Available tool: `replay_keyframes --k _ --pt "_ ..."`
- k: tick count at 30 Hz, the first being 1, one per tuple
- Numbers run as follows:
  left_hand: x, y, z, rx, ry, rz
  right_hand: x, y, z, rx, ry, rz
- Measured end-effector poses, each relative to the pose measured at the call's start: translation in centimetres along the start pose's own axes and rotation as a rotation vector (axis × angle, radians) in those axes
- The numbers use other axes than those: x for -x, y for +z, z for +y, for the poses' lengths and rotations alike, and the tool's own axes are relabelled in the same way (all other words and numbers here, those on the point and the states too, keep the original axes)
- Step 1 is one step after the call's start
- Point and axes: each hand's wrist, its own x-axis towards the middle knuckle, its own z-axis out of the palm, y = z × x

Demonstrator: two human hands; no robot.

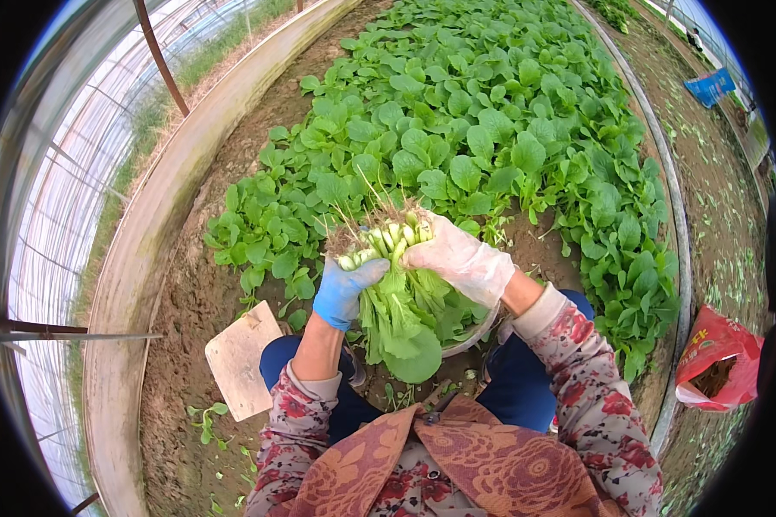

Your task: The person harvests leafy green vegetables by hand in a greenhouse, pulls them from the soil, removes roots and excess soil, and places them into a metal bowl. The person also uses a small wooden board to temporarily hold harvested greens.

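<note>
A bunch of uprooted leafy greens (401,316) is held between my two hands, its soil-covered roots (388,216) pointing away from me and its leaves hanging towards me. On the left side, my left hand (346,289) in a blue glove grips the pale stems, thumb laid across them. My right hand (462,258), in a whitish glove, clasps the bunch from the right near the roots. Below the bunch, partly hidden by the leaves, a round container (478,336) shows its pale rim between my knees.
A dense bed of growing greens (478,129) spreads ahead. A flat pale board (244,360) lies by my left knee. To the right run a grey pipe-like edging (676,194) and an open red bag (718,362). At left, a low wall (126,271) borders the soil under plastic sheeting.
</note>
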Motion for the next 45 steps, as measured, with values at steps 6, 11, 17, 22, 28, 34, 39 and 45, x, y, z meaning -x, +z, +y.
replay_keyframes --k 6,11,17,22,28,34,39,45 --pt "0.3 0.7 -0.1 0.038 -0.013 -0.032 0.6 0.4 -1.3 -0.043 0.022 -0.083" --pt "-0.3 1.2 -1.6 0.08 0.082 0.031 0.7 1.0 -2.0 0.07 0.074 -0.06" --pt "-0.3 1.6 -1.1 0.171 0.038 0.08 0.7 1.4 -2.1 0.146 0.052 0.031" --pt "-0.3 1.2 -0.6 0.052 0.06 0.137 0.3 0.9 0.0 -0.213 0.002 0.131" --pt "-0.1 1.4 -0.4 0.07 0.031 0.193 0.3 1.2 0.4 -0.172 -0.081 0.13" --pt "-0.2 1.0 -0.7 -0.045 0.125 0.159 0.9 1.3 -0.6 0.022 -0.102 0.023" --pt "-0.4 0.7 -1.3 -0.143 0.211 0.163 1.3 0.7 -1.6 0.213 -0.078 0.023" --pt "0.0 1.2 -1.0 -0.18 0.224 0.189 1.5 0.7 -2.1 0.476 -0.085 0.031"
